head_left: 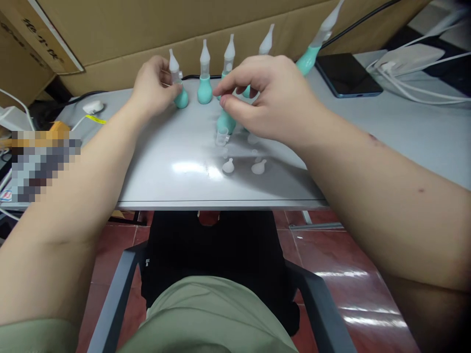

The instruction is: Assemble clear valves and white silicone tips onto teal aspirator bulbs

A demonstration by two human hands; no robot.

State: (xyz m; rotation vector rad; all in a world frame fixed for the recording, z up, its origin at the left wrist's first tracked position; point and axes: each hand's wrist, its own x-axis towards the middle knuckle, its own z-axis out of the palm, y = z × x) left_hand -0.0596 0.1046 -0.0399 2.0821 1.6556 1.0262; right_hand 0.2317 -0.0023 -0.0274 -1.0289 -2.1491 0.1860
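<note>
Several teal bulbs with clear pointed nozzles stand in a row at the back of the grey table (165, 181). My left hand (152, 83) is closed round the leftmost one (178, 88), its fingers on the teal bulb and nozzle base. My right hand (270, 95) pinches a teal bulb (225, 122) that has a short clear collar (222, 137) at its lower end. Two loose clear nozzle tips (228, 166) (258, 167) lie on the table in front of that bulb.
A cardboard wall (147, 29) stands right behind the row. A dark phone (348, 76) lies at the back right beside white cables (415, 88) and a white adapter (412, 56). A white mouse (92, 106) sits at the left. The table's front edge is above my lap and chair.
</note>
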